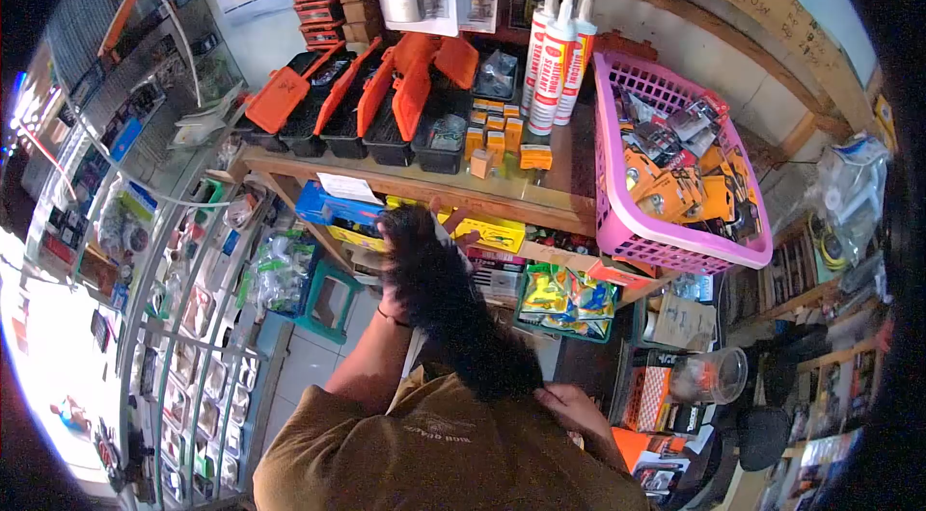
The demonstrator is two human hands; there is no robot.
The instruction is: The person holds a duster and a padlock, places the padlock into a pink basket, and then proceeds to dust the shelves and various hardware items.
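Note:
A black bushy duster slants across the middle, its far end near the shelf's front edge. My right hand has its fingers curled at the duster's near end; the handle is hidden. Much of my left hand is behind the black bristles. Its fingers seem to show past the duster, stretched and apart, in front of a yellow box under the shelf top. A blue box with a white paper on it sits left of the duster's tip.
On the wooden-edged glass shelf stand black bins with orange lids, small orange boxes, sealant tubes and a pink basket of packets. Below are a green basket and a teal stool. Glass display racks flank the left.

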